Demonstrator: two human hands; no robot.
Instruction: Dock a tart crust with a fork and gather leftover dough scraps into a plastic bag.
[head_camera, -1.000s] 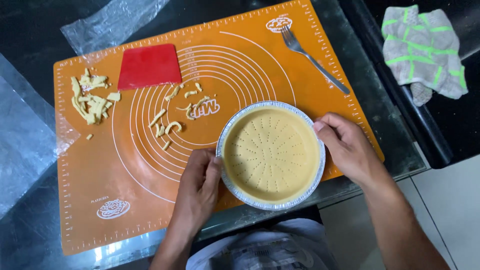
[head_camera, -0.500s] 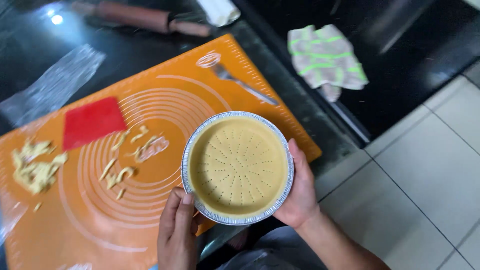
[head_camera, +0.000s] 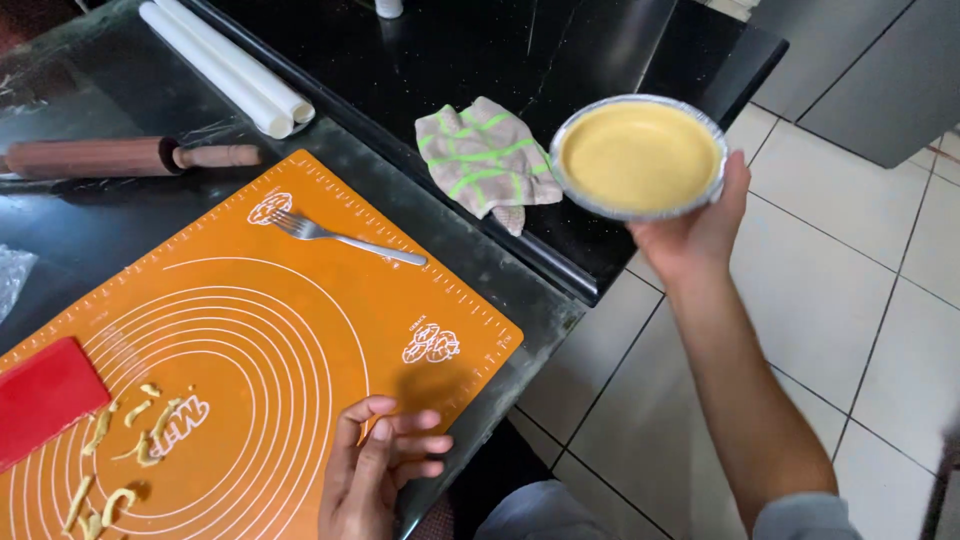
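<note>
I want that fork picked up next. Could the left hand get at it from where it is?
Probably yes. The left hand rests empty at the near edge of the orange mat, and the fork lies across the mat's far edge with only bare mat between them.

The orange silicone baking mat (head_camera: 300, 330) runs off the left and bottom edges, so its full outline is not seen. The flat red plastic scraper (head_camera: 45, 395) is cut by the left edge, and the wooden rolling pin (head_camera: 120, 157) loses its far handle there too. The left hand (head_camera: 375, 470) is cropped at the bottom edge past the wrist. The right hand (head_camera: 700, 225) hides the underside of the round foil pie tin (head_camera: 640, 155). The two white rolls (head_camera: 225, 70) are cut by the top edge.
</note>
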